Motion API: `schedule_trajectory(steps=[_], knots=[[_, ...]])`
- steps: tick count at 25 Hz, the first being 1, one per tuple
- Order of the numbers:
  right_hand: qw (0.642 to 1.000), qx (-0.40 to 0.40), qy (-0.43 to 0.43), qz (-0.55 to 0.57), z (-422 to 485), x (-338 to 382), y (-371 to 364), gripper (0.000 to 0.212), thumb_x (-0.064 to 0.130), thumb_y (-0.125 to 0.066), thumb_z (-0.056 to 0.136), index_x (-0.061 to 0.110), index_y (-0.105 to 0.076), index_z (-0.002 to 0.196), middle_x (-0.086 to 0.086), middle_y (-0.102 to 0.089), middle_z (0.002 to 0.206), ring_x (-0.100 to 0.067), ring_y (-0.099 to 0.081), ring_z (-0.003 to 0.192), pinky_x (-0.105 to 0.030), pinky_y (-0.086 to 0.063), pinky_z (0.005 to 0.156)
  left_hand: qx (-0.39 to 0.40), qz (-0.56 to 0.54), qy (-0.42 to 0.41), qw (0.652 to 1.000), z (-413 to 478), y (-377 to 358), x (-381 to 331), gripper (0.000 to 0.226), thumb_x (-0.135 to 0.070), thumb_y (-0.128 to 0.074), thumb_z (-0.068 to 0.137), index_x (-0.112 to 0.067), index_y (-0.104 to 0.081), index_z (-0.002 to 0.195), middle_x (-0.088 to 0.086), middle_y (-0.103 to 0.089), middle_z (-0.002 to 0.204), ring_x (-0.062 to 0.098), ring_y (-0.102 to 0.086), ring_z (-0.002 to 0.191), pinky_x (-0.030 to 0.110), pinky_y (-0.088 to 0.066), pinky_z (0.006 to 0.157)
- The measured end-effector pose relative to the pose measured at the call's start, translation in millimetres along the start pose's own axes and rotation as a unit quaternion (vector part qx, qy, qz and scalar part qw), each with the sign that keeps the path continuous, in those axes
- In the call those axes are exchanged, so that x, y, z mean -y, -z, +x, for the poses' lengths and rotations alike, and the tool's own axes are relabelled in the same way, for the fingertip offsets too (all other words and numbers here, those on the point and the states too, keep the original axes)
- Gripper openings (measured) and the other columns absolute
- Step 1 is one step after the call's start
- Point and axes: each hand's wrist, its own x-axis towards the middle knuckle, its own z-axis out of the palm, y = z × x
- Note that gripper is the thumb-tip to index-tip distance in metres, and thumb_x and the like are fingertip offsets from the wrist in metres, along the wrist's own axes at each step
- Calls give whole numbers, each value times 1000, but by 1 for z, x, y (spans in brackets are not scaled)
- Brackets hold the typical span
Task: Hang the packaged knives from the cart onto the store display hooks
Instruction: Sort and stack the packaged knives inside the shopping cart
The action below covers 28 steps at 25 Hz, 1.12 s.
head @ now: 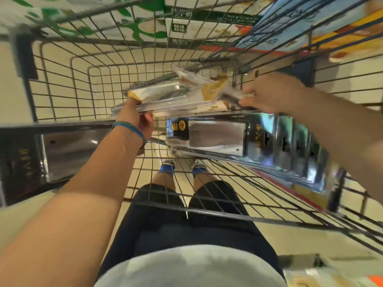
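I look straight down into a wire shopping cart (78, 83). My left hand (136, 117) grips the left end of a clear plastic knife pack with yellow card (165, 98). My right hand (267, 94) pinches the right end of the same stack of packs, above the cart's floor. A second clear pack (196, 77) lies tilted on top behind it. A row of shiny cleaver packs (248, 137) stands on edge along the right side of the cart. Another cleaver pack (68, 150) lies at the left.
Printed cartons (186, 23) and a blue and orange box (310, 23) show beyond the cart's far wall. My legs and shoes (182, 168) are visible through the wire mesh. Cream floor tiles surround the cart.
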Motion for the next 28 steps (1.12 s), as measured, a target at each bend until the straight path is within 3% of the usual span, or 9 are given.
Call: schedule_trajectory(steps=[3,6,11,15,17,21,24,25,28], knots=[[998,-49,-29,12,-31,-2,15,29,54,-48,102,35,-69,97,-4,-58,84,-29,-55,82,-37,-48,67,15,25,3,1000,-27,1,-4,17,-27,-54,94,-14,-60,87,-4,-57,66,5,-48,45,11,-38,38],[995,-100,-13,-19,-51,-3,42,36,48,-47,105,29,-50,74,0,-46,72,-29,-52,78,-40,-48,64,51,38,-2,998,-51,2,-14,17,-24,-50,95,-12,-61,91,-4,-65,67,4,-49,47,10,-37,37],[985,-161,-3,-66,-88,-7,80,34,45,-46,106,24,-71,97,-6,-55,72,-24,-48,60,-29,-32,50,69,53,-24,996,-91,7,-36,14,-23,-56,93,-10,-61,94,-1,-65,77,9,-60,54,14,-48,44],[988,-152,18,29,-128,-3,91,35,45,-47,105,28,-68,83,-2,-57,64,-21,-53,56,-29,-34,49,198,119,-70,970,-135,15,-43,18,-15,-54,93,-7,-59,109,6,-70,85,19,-68,67,30,-56,57],[990,-132,15,42,-143,8,88,37,44,-48,104,26,-61,75,-1,-58,64,-21,-55,56,-29,-36,49,226,145,-66,961,-152,18,-42,17,-12,-47,96,-7,-59,107,8,-73,84,23,-71,70,37,-59,65],[978,-164,66,115,-170,27,66,30,45,-47,104,27,-61,84,4,-62,74,-14,-57,66,-31,-38,52,177,171,-57,968,-182,25,-43,23,-21,-47,102,-6,-61,90,6,-71,61,18,-67,49,23,-54,44],[945,-202,88,241,-187,41,55,31,43,-49,103,23,-64,83,1,-67,79,-20,-63,73,-39,-49,64,159,158,-48,973,-201,33,-43,26,-25,-55,99,-6,-63,84,7,-69,64,19,-65,50,25,-55,51],[932,-219,88,275,-191,46,54,31,43,-51,101,22,-64,82,0,-66,79,-21,-63,75,-38,-49,65,164,168,-57,970,-208,31,-44,28,-23,-54,100,-5,-63,81,7,-69,60,18,-65,47,24,-55,47],[902,-259,86,335,-202,58,56,28,44,-63,91,18,-65,81,-3,-64,77,-24,-63,74,-35,-43,59,174,278,-139,934,-233,27,-50,27,-18,-48,102,-6,-60,80,-1,-66,51,9,-62,40,17,-49,42]])
